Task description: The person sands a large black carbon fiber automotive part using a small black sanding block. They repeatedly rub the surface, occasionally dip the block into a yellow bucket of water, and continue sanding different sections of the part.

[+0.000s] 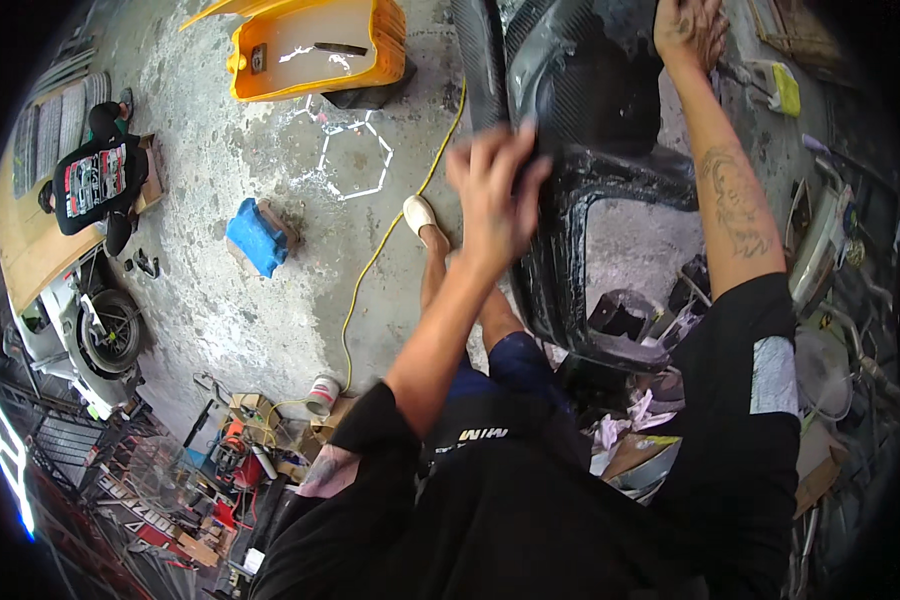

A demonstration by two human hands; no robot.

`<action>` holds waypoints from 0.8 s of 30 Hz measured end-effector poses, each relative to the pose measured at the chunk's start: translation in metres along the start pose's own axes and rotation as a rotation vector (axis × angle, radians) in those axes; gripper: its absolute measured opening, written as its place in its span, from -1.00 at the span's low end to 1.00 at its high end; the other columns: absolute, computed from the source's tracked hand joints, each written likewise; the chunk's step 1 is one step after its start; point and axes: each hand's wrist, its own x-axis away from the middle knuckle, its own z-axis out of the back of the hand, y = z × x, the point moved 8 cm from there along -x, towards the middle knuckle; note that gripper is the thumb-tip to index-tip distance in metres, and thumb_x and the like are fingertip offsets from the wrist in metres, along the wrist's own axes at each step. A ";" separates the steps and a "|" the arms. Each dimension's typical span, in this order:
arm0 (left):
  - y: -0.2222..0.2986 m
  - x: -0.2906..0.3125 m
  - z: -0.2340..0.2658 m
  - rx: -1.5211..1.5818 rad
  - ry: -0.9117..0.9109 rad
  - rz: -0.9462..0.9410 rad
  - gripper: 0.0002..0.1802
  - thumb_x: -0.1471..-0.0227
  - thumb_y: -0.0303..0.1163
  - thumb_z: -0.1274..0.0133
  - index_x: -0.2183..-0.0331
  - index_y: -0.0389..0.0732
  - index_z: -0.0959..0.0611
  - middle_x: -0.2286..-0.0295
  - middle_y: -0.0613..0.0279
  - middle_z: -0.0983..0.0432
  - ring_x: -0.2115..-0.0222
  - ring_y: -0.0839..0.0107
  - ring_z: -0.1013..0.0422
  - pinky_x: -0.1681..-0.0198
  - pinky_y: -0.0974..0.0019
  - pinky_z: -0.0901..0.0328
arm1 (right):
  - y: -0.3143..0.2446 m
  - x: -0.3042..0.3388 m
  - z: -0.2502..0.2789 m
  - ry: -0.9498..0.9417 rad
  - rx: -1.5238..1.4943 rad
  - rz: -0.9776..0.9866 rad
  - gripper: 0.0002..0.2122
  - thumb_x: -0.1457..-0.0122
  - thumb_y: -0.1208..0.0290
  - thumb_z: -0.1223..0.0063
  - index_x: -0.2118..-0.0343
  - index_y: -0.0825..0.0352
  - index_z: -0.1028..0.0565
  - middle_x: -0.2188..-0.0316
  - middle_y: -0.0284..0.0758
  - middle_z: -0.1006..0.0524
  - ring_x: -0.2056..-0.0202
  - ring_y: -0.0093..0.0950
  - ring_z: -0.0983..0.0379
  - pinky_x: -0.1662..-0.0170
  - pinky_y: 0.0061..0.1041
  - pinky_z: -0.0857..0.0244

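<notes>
A large black car body panel (595, 90) with a woven carbon-fibre look and a glossy, wet-looking surface stands before me. Its frame-like near part (560, 250) surrounds a wide opening. My left hand (495, 190) is over the panel's left edge, blurred by motion, its fingers curled toward the thumb. Whatever lies between those fingers is too smeared to make out. Farther off, my right hand (692, 35) is closed at the panel's far right edge, its fingers bent and partly cut off by the picture's top.
A yellow open container (395, 60) of cloudy water stands at the far left. A yellow cable (365, 275) crosses the concrete floor near a blue cloth-like bundle (257, 238). Another person (95, 185) crouches at left by a motorcycle (90, 330). Scrap parts (820, 260) crowd the right.
</notes>
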 end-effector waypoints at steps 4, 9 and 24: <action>-0.015 -0.046 0.008 -0.003 -0.020 -0.085 -0.52 0.03 -0.45 -0.35 0.01 -0.07 -0.68 0.14 0.15 -0.53 0.12 0.05 -0.34 0.00 0.01 -0.19 | -0.043 -0.001 0.029 -0.122 -0.047 -0.073 -0.57 -0.52 0.22 0.38 -0.31 0.30 -0.29 -0.31 0.01 -0.31 -0.32 0.03 -0.19 -0.37 -0.03 -0.07; -0.005 -0.046 0.001 0.015 0.106 -0.095 -0.49 0.06 -0.46 -0.35 -0.01 -0.09 -0.69 0.16 0.16 -0.52 0.12 0.05 -0.34 -0.02 0.03 -0.20 | -0.013 -0.006 0.013 -0.053 0.041 -0.022 -0.58 -0.50 0.26 0.33 -0.32 0.30 -0.29 -0.31 -0.01 -0.31 -0.30 0.02 -0.22 -0.34 -0.04 -0.13; -0.012 -0.060 -0.001 -0.018 -0.141 -0.177 -0.44 0.04 -0.41 -0.35 -0.07 -0.06 -0.68 0.15 0.19 -0.54 0.16 0.10 -0.36 -0.01 0.05 -0.19 | -0.017 -0.003 0.030 -0.121 -0.351 -0.313 -0.39 -0.49 -0.10 0.43 -0.31 0.31 -0.33 -0.37 -0.05 -0.26 -0.35 0.00 -0.16 -0.38 0.02 -0.01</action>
